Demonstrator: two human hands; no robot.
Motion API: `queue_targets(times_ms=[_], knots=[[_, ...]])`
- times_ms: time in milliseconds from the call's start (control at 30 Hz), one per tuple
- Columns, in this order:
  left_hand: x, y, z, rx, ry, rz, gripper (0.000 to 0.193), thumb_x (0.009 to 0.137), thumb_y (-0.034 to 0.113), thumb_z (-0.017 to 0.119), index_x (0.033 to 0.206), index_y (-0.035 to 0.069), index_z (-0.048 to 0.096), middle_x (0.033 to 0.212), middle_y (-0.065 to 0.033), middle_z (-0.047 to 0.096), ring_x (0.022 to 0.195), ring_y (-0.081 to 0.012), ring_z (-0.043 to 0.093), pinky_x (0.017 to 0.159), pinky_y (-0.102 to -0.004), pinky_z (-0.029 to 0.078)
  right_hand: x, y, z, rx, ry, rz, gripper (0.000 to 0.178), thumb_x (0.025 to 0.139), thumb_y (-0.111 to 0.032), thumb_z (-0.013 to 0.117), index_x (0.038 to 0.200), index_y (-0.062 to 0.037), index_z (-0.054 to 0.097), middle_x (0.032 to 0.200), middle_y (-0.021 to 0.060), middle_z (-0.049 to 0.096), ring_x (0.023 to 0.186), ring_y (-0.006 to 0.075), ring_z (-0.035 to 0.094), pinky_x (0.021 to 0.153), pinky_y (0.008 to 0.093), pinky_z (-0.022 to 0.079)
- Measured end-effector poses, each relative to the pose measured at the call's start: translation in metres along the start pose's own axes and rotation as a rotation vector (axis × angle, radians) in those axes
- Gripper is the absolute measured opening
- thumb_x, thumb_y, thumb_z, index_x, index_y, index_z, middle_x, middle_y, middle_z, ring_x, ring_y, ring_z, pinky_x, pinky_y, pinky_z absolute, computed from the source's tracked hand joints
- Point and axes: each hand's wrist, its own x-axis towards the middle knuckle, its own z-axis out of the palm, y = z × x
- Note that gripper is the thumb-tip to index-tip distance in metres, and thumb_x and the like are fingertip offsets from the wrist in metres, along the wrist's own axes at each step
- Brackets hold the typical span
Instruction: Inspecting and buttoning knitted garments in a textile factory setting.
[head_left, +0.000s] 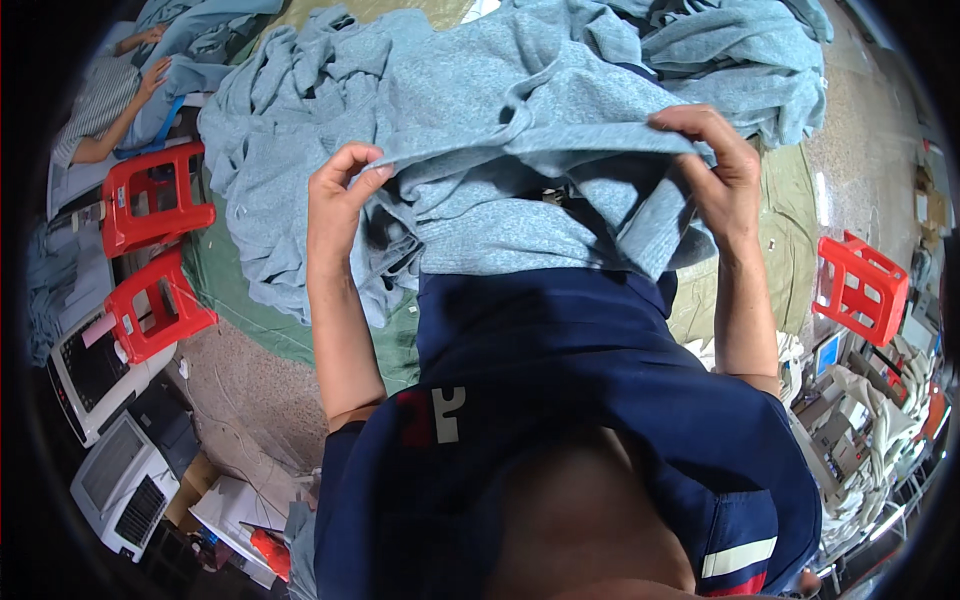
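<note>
Pale blue knit is seen in front of the dark blue clothes: a sweater, w/ one long band drawn nearly straight btwn both hands. By the L hand one end is pinched btwn thumb and forefinger; by the R hand the other end is gripped, w/ fingers on top and thumb beneath.

As far as can be judged, only the handling of this band is under way: its two ends are taken up, but the rest of the sweater is left loose and creased, and no finished fold is shown. The left pile and the right pile, of similar cloth, are also crumpled; whether they are done or waiting cannot be told.

The inside of the sweater is partly hidden by the band and by shadow. Which part the band is, e.g. hem or front edge, cannot be said for sure, and the border btwn sweater and piles is hard to make out. The far cloth is cut off at the top. At upper left, a co-worker's hand is seen near cloth, but details are too small.
</note>
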Motion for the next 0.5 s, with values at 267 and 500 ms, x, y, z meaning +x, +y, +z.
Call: queue_targets(times_ms=[267,500], knots=[[-0.012,0.084,0.045,-0.462,-0.191,-0.159,0.015,0.078,0.005,0.074,0.089,0.002,0.064,0.082,0.0011,0.063,0.070,-0.0044,0.057,0.068,-0.0176,0.044,0.016,-0.052,0.048,-0.034,0.021,-0.637,0.028,0.070,-0.001,0.066,0.098,-0.0013,0.066,0.090,0.0120,0.065,0.075,0.0255,0.065,0.062,0.0327,0.054],[-0.015,0.098,0.065,-0.410,-0.209,-0.030,0.012,0.088,0.008,0.069,0.096,0.000,0.066,0.084,0.0009,0.064,0.078,-0.0038,0.058,0.073,-0.0162,0.044,0.021,-0.060,0.083,-0.040,0.094,-0.706,0.027,0.067,0.006,0.068,0.094,0.0006,0.067,0.084,0.0107,0.061,0.066,0.0221,0.060,0.054,0.0298,0.049]])
